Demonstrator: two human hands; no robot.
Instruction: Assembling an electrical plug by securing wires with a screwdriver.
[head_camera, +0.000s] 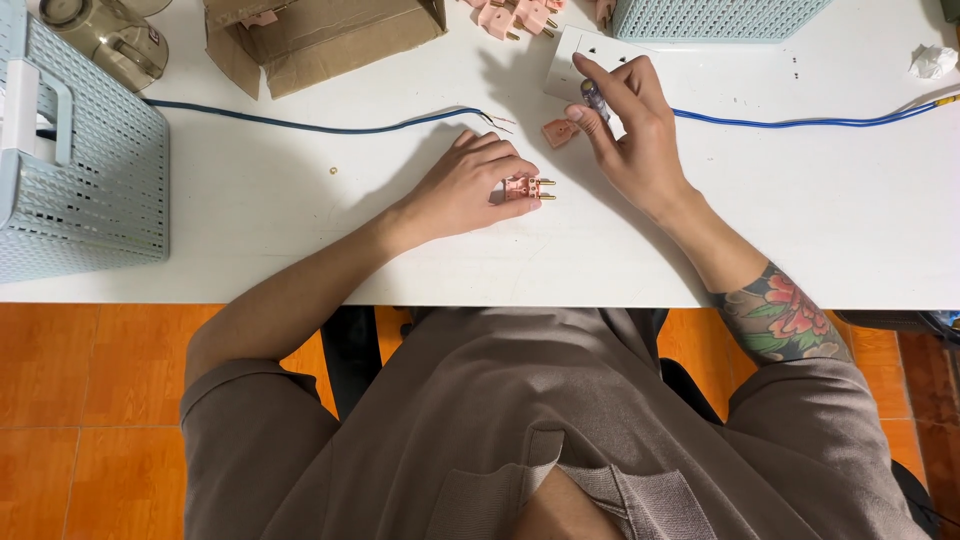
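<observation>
My left hand (470, 185) rests on the white table (250, 220) and pinches a small pink plug with brass pins (528, 188) that point right. My right hand (628, 125) is just beyond it, fingers closed around a small screwdriver (594, 98) whose tip points down. A second pink plug piece (560, 132) lies on the table under the right fingers. A white socket block (585, 50) sits behind the right hand. A dark blue wire (320, 126) with a stripped end runs in from the left.
A light blue perforated basket (85, 170) stands at the left edge, another basket (710, 18) at the top. An open cardboard box (320, 40) and several pink plug parts (515, 18) lie at the back. A bright blue cable (800, 122) runs right. A crumpled tissue (932, 62) sits at far right.
</observation>
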